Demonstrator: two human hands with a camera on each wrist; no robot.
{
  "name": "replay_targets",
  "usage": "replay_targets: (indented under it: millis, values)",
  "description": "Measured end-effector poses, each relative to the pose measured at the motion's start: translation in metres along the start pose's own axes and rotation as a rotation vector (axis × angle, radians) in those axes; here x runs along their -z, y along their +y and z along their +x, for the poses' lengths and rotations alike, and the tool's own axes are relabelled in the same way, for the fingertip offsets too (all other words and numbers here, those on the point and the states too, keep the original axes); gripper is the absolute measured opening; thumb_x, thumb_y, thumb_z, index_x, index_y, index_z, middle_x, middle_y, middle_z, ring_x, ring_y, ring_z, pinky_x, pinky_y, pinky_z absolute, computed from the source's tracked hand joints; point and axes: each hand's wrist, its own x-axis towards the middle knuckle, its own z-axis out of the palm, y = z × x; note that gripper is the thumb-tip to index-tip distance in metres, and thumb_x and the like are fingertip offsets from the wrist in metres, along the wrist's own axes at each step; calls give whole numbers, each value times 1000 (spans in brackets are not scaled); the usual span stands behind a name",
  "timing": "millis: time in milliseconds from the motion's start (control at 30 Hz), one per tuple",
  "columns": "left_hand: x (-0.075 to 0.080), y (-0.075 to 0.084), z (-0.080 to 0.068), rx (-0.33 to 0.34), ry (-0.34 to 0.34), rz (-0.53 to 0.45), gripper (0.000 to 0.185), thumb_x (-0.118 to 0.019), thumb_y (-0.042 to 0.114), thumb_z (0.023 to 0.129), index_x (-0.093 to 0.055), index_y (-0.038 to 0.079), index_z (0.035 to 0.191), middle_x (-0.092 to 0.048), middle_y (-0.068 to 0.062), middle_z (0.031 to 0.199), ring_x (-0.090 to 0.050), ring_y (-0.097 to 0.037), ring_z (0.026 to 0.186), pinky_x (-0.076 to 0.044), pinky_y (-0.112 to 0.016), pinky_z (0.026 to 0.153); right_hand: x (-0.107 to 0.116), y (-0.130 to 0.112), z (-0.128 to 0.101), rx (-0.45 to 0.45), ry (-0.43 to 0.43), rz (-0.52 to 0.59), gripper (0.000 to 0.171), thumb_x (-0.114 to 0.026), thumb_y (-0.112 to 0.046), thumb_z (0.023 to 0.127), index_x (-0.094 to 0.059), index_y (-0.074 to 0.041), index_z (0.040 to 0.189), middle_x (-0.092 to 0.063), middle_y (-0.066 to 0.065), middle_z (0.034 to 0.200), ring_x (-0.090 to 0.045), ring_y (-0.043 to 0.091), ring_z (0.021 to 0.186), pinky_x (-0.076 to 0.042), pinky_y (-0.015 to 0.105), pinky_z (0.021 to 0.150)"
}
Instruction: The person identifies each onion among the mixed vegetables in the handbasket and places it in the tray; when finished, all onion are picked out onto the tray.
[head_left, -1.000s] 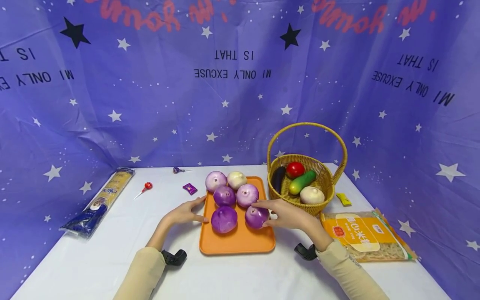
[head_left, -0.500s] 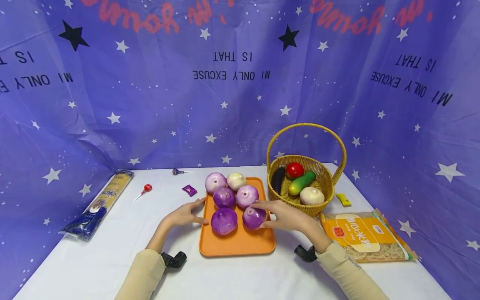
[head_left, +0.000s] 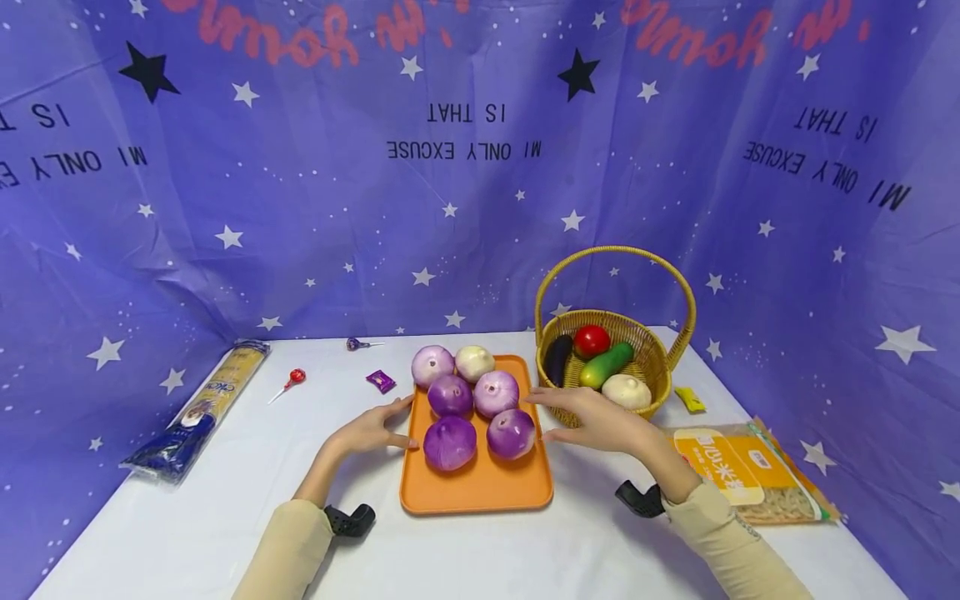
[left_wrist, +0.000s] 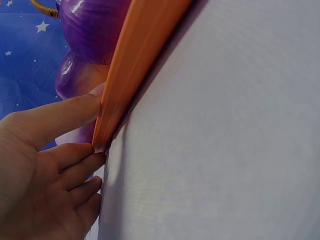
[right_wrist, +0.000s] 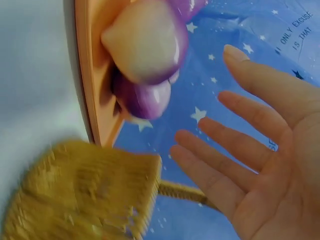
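Note:
On the white table an orange tray [head_left: 480, 493] bears several purple and pale onions. My left hand [head_left: 372, 429] holds the tray's left edge. In the left wrist view its thumb [left_wrist: 70, 114] lies over the rim, with fingertips against the edge lower down. To the right of the tray, my right hand [head_left: 596, 419] is spread and holds nothing. Nearest to it stands the front right onion [head_left: 512, 434], apart from its fingertips. Beside that sits a darker purple onion [head_left: 450, 443]. The right wrist view shows the right fingers [right_wrist: 240, 137] extended, away from the onions.
Behind my right hand is a wicker basket [head_left: 660, 385] with an eggplant [head_left: 557, 360], tomato [head_left: 592, 341], cucumber [head_left: 607, 364] and pale onion [head_left: 626, 391]. A noodle bag [head_left: 750, 471] lies right; a pasta pack [head_left: 198, 417], lollipop [head_left: 296, 377] and purple candy [head_left: 381, 382] lie left.
The right hand shifted the front right onion slightly left on the tray, then let go and drew back to the right. My left hand stayed at the tray's edge.

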Motion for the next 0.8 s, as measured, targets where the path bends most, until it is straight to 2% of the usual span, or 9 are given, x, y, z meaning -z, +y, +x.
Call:
replay_targets:
  millis: [167,200,400,433,533,633,800]
  values:
    - [1,1,1,13,-1,-3,92,-78,34,78,-30,2,150,-32,-26,150,-27,-44,138,-22,-58,112,24,11,-10,-14,9,-22,53,-71,-27,89,-55,-9,137,-54,11,138,-54,26,123,-46,41,100]
    - [1,1,1,14,0,-4,92,-78,35,78,-30,2,150,-32,-26,150,-27,-44,138,-22,-58,112,28,14,-12,-28,9,-26,53,-71,-27,89,-55,-10,137,-54,11,138,-60,25,115,-49,40,97]
    - [-2,-1,0,-3,-6,10,94,-78,37,78,-29,-1,149,-32,-27,149,-28,-46,137,-23,-59,111,44,37,-23,-78,-8,-77,48,-72,-19,88,-58,-8,133,-61,10,129,-64,24,105,-52,40,92]
    - [-3,-1,-1,-2,-8,11,95,-78,38,78,-29,-1,149,-32,-27,149,-27,-46,137,-22,-59,111,47,41,-25,-81,-15,-89,46,-72,-17,88,-59,-7,132,-62,10,127,-61,26,112,-52,41,93]
    - [-3,-1,-1,-8,-6,9,94,-77,38,78,-29,-1,149,-32,-28,149,-27,-46,137,-22,-59,111,53,54,-27,-137,-57,-98,46,-72,-12,86,-60,-5,130,-65,13,122,-65,23,97,-55,39,84]
    - [-3,0,-1,-21,2,21,94,-77,38,78,-30,-2,149,-33,-29,148,-29,-47,136,-24,-60,110,59,69,-28,-209,-112,-105,45,-73,-9,84,-62,-1,126,-67,16,116,-59,18,78,-53,33,71]
    - [-1,2,-1,-9,-1,5,94,-78,36,78,-29,-1,149,-32,-28,148,-28,-46,136,-22,-59,111,64,88,-29,-313,-224,-145,46,-76,-8,80,-63,1,124,-69,14,103,-53,15,71,-46,30,65]
